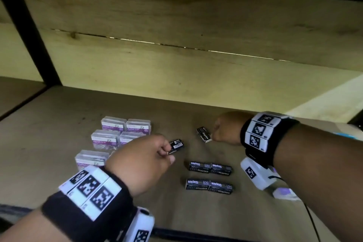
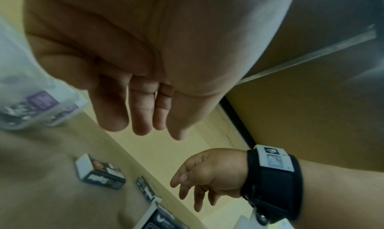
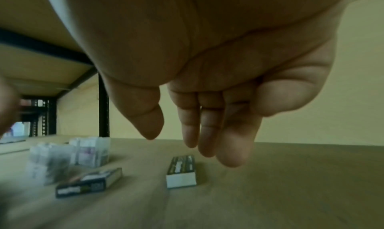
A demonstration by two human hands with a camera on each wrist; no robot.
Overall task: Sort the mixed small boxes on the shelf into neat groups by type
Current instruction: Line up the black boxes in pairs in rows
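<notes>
Two loose black staples boxes lie on the brown shelf [image 1: 59,124]. One staples box [image 1: 176,146] [image 2: 101,173] lies just past my left hand [image 1: 169,153] [image 2: 149,126], whose fingers hang relaxed above it and hold nothing. The other staples box [image 1: 204,134] [image 3: 181,170] lies at the fingertips of my right hand [image 1: 215,133] [image 3: 178,144], which hovers over it with loose fingers and no grip. A neat two-by-two group of staples boxes [image 1: 210,178] sits nearer the front. Several clear paper clip boxes [image 1: 117,133] [image 3: 68,157] stand grouped at the left.
A black upright post [image 1: 29,25] bounds the shelf at the left, and the wooden back wall [image 1: 196,74] closes it behind. A purple and white packet [image 1: 284,192] and a black cable [image 1: 312,220] lie at the front right.
</notes>
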